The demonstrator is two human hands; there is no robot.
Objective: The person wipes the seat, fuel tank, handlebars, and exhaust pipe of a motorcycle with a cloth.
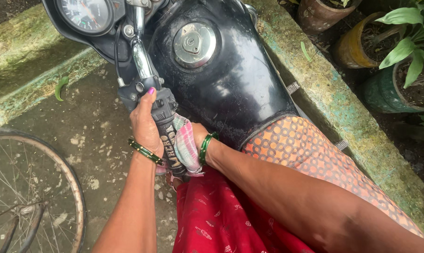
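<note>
Nearest the camera: my two bare forearms, crossing over my red patterned skirt [221, 220] at the lower edge of view.

Left hand [145, 124]: wrapped around the black rubber handlebar grip [169, 136] of the motorcycle, fingers curled on its left side, thumb with a purple-painted nail up against the black switch housing [139, 89]. Closed firmly on the grip. Thin green-and-gold bangle [145, 151] at that wrist.

Right hand [198, 136]: mostly hidden behind the grip and a pink-and-white checked cloth [186, 143]. The cloth lies pressed against the right side of the grip, between it and my right wrist. I cannot tell whether those fingers are closed on the cloth or only resting on it. Green glass bangle [206, 147] on that wrist.

Handlebar grip position: centre of frame, near end of the chrome handlebar tube [140, 56], which runs far and up to the round speedometer dial [84, 14].

Just right of the bar: glossy black fuel tank [240, 79], dusty, with a round silver filler cap [193, 43]. Behind it, toward me, an orange patterned seat cover [310, 154].

Left, near: rim and spokes of a bicycle wheel [73, 187] on wet concrete ground [95, 131]. Right: mossy concrete kerb [343, 107]; beyond it, clay and painted plant pots [380, 89] with green leaves.
</note>
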